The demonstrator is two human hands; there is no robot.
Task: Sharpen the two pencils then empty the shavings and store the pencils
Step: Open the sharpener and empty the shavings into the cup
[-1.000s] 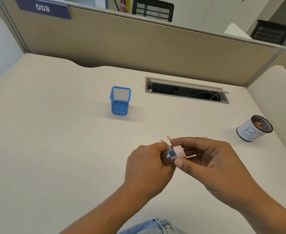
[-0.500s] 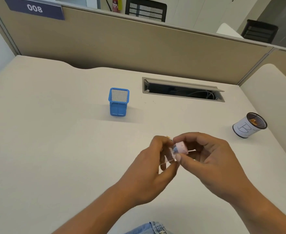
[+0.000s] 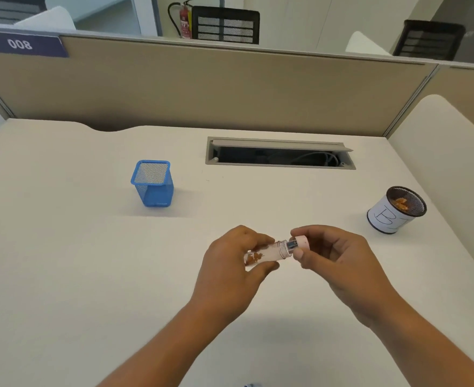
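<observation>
Cap (image 3: 300, 245) now pulled off tube (image 3: 269, 252), pinched in right fingers (image 3: 298, 254).

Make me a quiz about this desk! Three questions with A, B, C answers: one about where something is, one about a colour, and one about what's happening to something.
1. Where does the cup marked B stand?
A. at the desk's right side
B. next to the blue basket
C. inside the cable slot

2. What colour is the sharpener's cap?
A. green
B. pink
C. black

3. How is the clear tube of shavings?
A. lying on the desk
B. standing in the basket
C. held in the air by the left hand

Answers: 1 A, it sits far right, away from the basket. 2 B, the cap in the right hand looks pale pink. 3 C, the fingers wrap it above the desk.
</observation>
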